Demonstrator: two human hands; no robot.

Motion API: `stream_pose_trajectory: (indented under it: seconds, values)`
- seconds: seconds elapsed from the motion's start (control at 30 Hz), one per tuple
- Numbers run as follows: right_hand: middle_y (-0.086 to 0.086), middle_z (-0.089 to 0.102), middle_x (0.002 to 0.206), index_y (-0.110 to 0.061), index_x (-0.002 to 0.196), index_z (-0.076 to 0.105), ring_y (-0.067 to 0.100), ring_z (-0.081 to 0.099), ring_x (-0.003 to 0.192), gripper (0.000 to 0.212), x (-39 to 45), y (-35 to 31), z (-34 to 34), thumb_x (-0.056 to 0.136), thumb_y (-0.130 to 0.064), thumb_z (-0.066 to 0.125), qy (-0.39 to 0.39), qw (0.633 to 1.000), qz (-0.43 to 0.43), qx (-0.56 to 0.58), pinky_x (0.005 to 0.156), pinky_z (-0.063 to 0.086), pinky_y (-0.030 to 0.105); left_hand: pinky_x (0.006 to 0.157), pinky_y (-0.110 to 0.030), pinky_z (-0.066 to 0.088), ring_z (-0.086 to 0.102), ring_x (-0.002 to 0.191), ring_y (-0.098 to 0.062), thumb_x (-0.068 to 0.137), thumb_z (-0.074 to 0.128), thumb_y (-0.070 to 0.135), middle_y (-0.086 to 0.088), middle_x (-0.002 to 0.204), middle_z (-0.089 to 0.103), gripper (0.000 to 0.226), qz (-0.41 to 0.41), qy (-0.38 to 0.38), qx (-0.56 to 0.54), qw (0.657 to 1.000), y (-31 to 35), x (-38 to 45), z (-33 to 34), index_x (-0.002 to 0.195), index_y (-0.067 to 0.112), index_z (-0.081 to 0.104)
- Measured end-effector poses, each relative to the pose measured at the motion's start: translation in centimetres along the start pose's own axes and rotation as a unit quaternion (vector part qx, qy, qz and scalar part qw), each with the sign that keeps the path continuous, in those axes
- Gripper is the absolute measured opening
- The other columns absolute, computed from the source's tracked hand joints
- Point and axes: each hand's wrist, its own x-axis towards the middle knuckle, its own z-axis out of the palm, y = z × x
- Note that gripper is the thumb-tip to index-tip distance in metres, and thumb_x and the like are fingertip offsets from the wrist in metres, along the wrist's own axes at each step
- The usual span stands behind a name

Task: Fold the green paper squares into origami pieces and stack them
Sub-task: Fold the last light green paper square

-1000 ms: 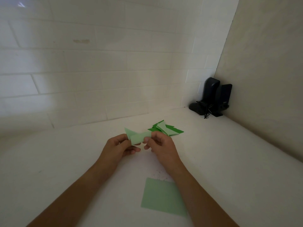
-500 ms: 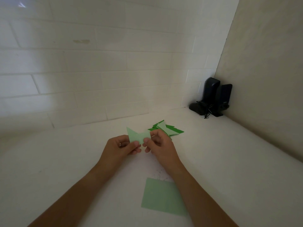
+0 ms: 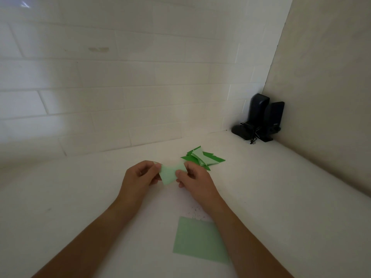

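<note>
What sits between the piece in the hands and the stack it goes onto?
Nothing visible. Both the left hand and the right hand pinch the piece just above the counter. The stack lies just beyond the right hand, with only bare counter between. The speakers stand off in the corner.

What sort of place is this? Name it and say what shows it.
Probably a home counter corner: a white tiled wall, a plain white countertop, and black speakers tucked in the corner.
</note>
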Motion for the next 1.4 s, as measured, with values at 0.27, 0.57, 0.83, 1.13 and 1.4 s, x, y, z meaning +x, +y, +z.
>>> stream_pose_trajectory:
  seconds: [0.27,0.57,0.83,1.13,1.4]
  values:
    - [-0.012,0.063,0.067,-0.016,0.077,0.054,0.008,0.058,0.066,0.027,0.3,0.1,-0.1,0.101,-0.016,0.065,0.054,0.996,0.013,0.075,0.064,0.051,0.023,0.079,-0.033,0.056,0.073,0.077,-0.02,0.095,0.07,0.006,-0.008,0.078,0.076,0.012,0.024,-0.068,0.115,0.991,-0.3,-0.2,0.2,0.092,0.016,0.077]
    - [0.001,0.077,0.094,-0.011,0.104,0.069,0.011,0.072,0.076,0.009,0.4,0.3,0.0,0.098,-0.016,0.071,0.018,0.996,0.004,0.088,0.066,0.052,0.02,0.072,-0.019,0.058,0.074,0.075,-0.018,0.091,0.074,0.003,-0.018,0.083,0.078,0.01,0.001,-0.053,0.026,0.998,0.0,-0.3,0.1,0.099,0.006,0.08]
    - [0.001,0.078,0.093,-0.007,0.109,0.071,0.009,0.071,0.069,0.012,0.1,0.1,-0.2,0.099,-0.013,0.069,0.013,0.996,-0.006,0.09,0.063,0.051,0.016,0.073,-0.022,0.06,0.074,0.074,-0.021,0.083,0.081,0.003,-0.024,0.084,0.076,0.015,-0.036,-0.077,0.022,0.996,0.5,-0.6,0.3,0.099,0.002,0.079]
    - [0.0,0.079,0.091,-0.013,0.1,0.07,0.012,0.073,0.07,0.004,0.3,0.4,-0.2,0.097,-0.016,0.072,0.011,0.997,-0.004,0.077,0.064,0.053,0.021,0.078,-0.03,0.058,0.073,0.071,-0.021,0.082,0.084,0.005,-0.017,0.079,0.077,0.01,-0.049,-0.084,0.033,0.995,0.5,-0.7,0.4,0.091,0.008,0.08]
    - [0.004,0.077,0.085,0.002,0.096,0.065,0.015,0.073,0.07,0.023,0.3,0.2,0.0,0.099,-0.02,0.071,0.018,0.997,-0.006,0.077,0.065,0.055,0.024,0.067,-0.02,0.056,0.068,0.069,-0.016,0.088,0.077,0.001,-0.011,0.078,0.076,0.008,-0.034,-0.104,0.047,0.993,0.3,-0.5,0.3,0.092,0.008,0.079]
